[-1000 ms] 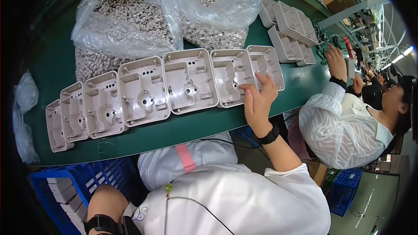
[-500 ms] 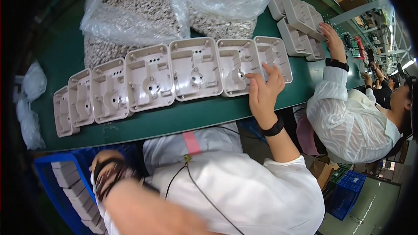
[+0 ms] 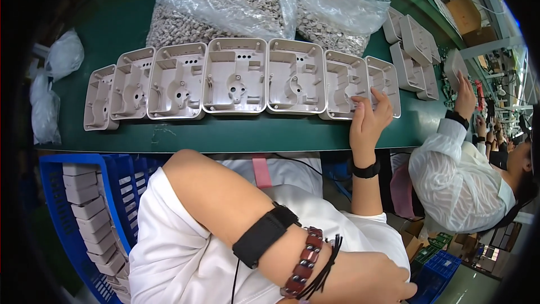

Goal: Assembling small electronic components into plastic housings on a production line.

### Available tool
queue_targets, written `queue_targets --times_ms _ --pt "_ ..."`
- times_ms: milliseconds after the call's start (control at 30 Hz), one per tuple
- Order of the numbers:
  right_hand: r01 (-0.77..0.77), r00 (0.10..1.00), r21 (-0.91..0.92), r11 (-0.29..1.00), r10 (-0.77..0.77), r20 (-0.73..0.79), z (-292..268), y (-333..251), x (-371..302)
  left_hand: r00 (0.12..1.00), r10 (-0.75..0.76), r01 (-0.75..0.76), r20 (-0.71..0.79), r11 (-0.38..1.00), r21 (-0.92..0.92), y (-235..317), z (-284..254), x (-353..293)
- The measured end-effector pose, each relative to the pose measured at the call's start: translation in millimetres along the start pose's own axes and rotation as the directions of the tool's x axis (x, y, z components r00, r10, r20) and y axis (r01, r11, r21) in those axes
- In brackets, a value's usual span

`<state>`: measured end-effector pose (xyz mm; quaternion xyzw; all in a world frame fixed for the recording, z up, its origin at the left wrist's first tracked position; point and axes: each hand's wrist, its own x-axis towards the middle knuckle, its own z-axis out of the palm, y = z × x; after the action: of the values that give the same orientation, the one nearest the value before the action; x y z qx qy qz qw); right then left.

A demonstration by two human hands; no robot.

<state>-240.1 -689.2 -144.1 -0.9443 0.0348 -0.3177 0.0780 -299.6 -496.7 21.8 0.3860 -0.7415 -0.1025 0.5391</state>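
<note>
Nearest of all, the left hand (image 3: 379,281) hangs in front of the white shirt (image 3: 185,247), its fingers largely hidden, so I cannot tell whether they grip anything; beside it, a blue crate (image 3: 112,191) carries pale box-like pieces (image 3: 93,208); up on the green bench (image 3: 236,139), here's the right hand (image 3: 371,121), fingers spread and gripping nothing, the tips over the two rightmost housings (image 3: 340,73); seven stand side by side in the row, open faces up, so the laying-out looks done; none wears a cover, and whether small parts are fitted inside is too fine to judge; behind them, two clear bags (image 3: 219,14) hold plenty of small grey pieces; farther right, more housings (image 3: 417,45) sit stacked near a co-worker's hand (image 3: 464,101).
</note>
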Motion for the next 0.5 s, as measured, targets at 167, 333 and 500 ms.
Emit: queue_targets --times_ms 167,333,500 --pt "0.005 1.000 -0.006 1.000 -0.005 -0.012 -0.7 -3.1 2.3 0.998 0.020 -0.006 -0.065 0.977 0.213 13.0 -2.6 -4.7" --pt "0.010 1.000 -0.015 1.000 -0.010 -0.021 -0.1 -0.7 0.8 0.997 0.071 -0.072 0.031 0.996 0.059 -3.9 2.8 3.5" --pt "0.018 1.000 -0.023 1.000 -0.019 -0.016 0.0 0.1 1.3 0.986 0.166 -0.165 0.005 0.981 0.106 2.7 6.6 9.9"
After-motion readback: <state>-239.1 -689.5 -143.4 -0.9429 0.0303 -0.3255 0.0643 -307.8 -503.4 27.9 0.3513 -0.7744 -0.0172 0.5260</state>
